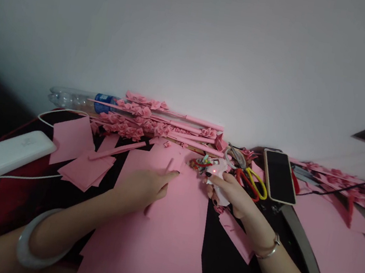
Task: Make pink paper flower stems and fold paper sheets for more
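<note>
Long, flat pink paper sheets fill bottom centre; mid-frame, we see left fingers closed on a slender pink paper roll, probably light, crushable, best held mid-length; right fingers grip a white plastic glue gun.

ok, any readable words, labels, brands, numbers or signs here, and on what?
None readable.
Blue label on the clear bottle: pale marks, too small and blurred.
White bar-shaped device: faint grey mark, unreadable.
Glue gun: red light, no legible text.
Phone: dark screen, no text visible.
</note>
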Demonstrator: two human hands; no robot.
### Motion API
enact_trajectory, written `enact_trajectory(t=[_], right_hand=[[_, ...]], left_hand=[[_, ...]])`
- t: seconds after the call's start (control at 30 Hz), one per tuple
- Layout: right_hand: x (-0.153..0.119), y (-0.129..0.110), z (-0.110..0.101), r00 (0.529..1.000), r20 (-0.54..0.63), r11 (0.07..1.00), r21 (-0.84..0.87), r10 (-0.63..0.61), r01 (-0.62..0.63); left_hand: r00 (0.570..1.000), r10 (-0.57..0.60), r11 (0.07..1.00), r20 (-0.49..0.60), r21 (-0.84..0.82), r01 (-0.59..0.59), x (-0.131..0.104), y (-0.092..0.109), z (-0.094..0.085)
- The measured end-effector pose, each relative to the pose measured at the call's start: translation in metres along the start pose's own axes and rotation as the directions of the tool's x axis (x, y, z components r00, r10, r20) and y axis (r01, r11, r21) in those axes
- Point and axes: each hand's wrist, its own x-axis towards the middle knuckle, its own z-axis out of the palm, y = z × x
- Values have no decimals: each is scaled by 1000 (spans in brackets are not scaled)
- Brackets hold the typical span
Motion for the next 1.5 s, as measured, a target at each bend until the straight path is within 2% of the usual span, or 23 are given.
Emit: enact_trajectory(t=[0.13, 0.23, 0.33, 0.47, 0.5, 0.53, 0.57, 0.73, 0.87, 0.97, 1.07, 1.23, 1.37, 1.5], right_hand=[[2, 2, -2, 990, -101, 993, 59, -93, 100], [3, 2, -2, 945, -240, 960, 116, -222, 255], [5, 0, -2, 844, -420, 895, 141, -333, 423], [6, -3, -3, 674, -624, 814, 103, -395, 572], [6, -3, -3, 653, -643, 803, 96, -401, 588], [6, -3, -3, 651, -643, 801, 95, -404, 592], [6, -2, -3, 669, -624, 807, 100, -404, 581], [6, 2, -3, 833, -424, 878, 153, -355, 453], [3, 1, -4, 913, -246, 905, 199, -326, 377], [-3, -3, -3, 962, -103, 929, 252, -254, 272], [-10, -6, 0, 987, -4, 955, 251, -162, 158], [-12, -5, 10, 993, 86, 957, 286, -75, 48], [-4, 2, 14, 995, 70, 934, 353, -75, 45], [1, 5, 15, 992, 11, 919, 377, -127, 114]], left_hand=[[1000, -16, 1000, -2, 1, 16, 1, 0, 1], [1000, -4, 1000, -8, 0, 4, 1, 0, 0], [1000, -15, 1000, -8, -4, 15, 0, 0, 0], [1000, -22, 999, 4, -27, 23, 0, 1, -2], [1000, -26, 999, 7, -31, 26, -1, 1, -2], [999, -31, 999, 13, -37, 32, -1, 2, -3], [999, -37, 998, 20, -47, 38, -1, 2, -5], [997, -68, 992, 48, -104, 73, -2, 5, -11], [997, -63, 992, 39, -111, 67, -2, 6, -12], [997, -61, 991, 48, -112, 67, -2, 6, -12], [997, -68, 991, 46, -112, 72, -2, 6, -11], [994, -87, 989, 61, -112, 93, -1, 6, -10], [998, -52, 995, 31, -86, 54, -1, 4, -8], [1000, -13, 998, 9, -63, 13, -2, 2, -6]])
